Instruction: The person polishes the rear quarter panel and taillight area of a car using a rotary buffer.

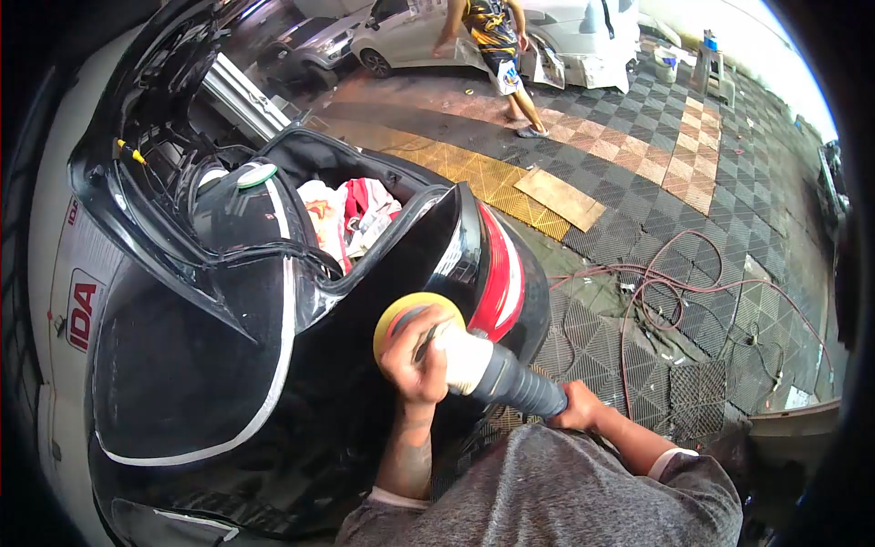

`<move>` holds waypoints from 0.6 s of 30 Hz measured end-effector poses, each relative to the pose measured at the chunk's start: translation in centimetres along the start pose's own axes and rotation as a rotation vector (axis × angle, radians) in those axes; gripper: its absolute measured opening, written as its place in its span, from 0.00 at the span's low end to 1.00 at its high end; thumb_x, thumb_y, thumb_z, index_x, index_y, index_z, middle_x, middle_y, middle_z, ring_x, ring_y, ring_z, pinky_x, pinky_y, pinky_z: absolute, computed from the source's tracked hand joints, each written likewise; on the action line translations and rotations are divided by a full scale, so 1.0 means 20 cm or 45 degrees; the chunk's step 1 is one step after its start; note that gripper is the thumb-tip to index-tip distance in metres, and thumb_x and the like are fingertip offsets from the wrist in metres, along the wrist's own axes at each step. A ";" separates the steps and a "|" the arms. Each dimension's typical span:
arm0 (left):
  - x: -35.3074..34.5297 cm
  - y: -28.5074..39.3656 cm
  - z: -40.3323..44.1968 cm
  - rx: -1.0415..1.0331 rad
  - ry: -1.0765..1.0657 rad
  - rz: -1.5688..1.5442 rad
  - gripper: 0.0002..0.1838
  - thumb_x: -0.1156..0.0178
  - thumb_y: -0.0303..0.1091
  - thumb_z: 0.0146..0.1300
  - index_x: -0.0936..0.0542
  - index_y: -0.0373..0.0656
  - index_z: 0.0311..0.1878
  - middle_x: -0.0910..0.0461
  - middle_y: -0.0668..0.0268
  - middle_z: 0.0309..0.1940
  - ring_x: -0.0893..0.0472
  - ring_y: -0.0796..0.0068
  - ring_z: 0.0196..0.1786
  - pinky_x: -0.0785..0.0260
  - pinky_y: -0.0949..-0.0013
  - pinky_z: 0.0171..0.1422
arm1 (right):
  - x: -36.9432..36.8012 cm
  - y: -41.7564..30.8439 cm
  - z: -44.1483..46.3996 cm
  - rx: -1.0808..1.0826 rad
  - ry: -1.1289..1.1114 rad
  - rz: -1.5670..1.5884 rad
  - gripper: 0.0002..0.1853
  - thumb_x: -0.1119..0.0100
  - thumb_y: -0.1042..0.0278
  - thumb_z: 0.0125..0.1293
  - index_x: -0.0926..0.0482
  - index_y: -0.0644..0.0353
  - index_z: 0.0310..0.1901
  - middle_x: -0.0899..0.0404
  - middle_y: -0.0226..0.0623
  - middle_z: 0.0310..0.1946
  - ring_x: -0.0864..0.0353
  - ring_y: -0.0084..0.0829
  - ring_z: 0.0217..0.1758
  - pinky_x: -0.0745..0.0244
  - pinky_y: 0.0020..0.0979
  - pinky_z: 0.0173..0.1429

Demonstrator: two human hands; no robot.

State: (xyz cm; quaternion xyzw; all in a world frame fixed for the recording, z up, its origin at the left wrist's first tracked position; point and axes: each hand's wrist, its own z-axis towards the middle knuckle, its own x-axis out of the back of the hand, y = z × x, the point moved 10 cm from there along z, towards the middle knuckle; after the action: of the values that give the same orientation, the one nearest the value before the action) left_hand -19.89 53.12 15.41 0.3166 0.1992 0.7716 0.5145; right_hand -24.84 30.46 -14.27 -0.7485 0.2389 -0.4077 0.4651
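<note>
A car polisher with a white and dark body is held in both hands. My left hand is wrapped round its head, just behind the yellow round pad. At the rear end of the dark handle, my right hand is closed round the grip. The pad faces the black car's rear side panel, left of the red tail light; I cannot tell whether it touches the paint. White masking tape borders the rear window.
Red and white cloths lie in the open trunk under the raised lid. A round pad rests near the rear glass. Red hose loops over the tiled floor. Beyond a cardboard sheet, a person walks beside a white vehicle.
</note>
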 end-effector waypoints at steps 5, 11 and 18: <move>-0.31 -0.18 0.22 0.137 -0.163 -0.121 0.19 0.43 0.33 0.67 0.16 0.25 0.50 0.12 0.51 0.44 0.13 0.63 0.48 0.21 0.62 0.58 | 0.18 0.06 0.05 -0.155 0.044 0.033 0.19 0.24 0.59 0.50 0.12 0.64 0.39 0.10 0.47 0.33 0.08 0.39 0.38 0.15 0.39 0.47; -0.29 -0.13 0.18 0.043 -0.151 -0.104 0.18 0.43 0.32 0.68 0.16 0.25 0.50 0.12 0.50 0.45 0.13 0.61 0.49 0.21 0.62 0.59 | 0.17 0.04 0.03 -0.064 0.116 0.079 0.18 0.24 0.58 0.52 0.12 0.64 0.39 0.10 0.47 0.33 0.07 0.38 0.39 0.15 0.39 0.47; 0.08 0.03 -0.08 0.063 0.033 -0.013 0.22 0.41 0.40 0.67 0.17 0.25 0.48 0.12 0.46 0.43 0.12 0.55 0.47 0.19 0.55 0.57 | -0.06 -0.03 0.03 0.032 0.016 -0.003 0.22 0.24 0.54 0.48 0.12 0.61 0.41 0.10 0.51 0.39 0.09 0.50 0.45 0.16 0.45 0.54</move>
State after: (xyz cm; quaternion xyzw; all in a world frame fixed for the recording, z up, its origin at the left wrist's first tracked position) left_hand -21.74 54.33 15.10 0.3181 0.2266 0.7679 0.5078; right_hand -24.96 31.93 -14.24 -0.7403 0.2359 -0.4159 0.4726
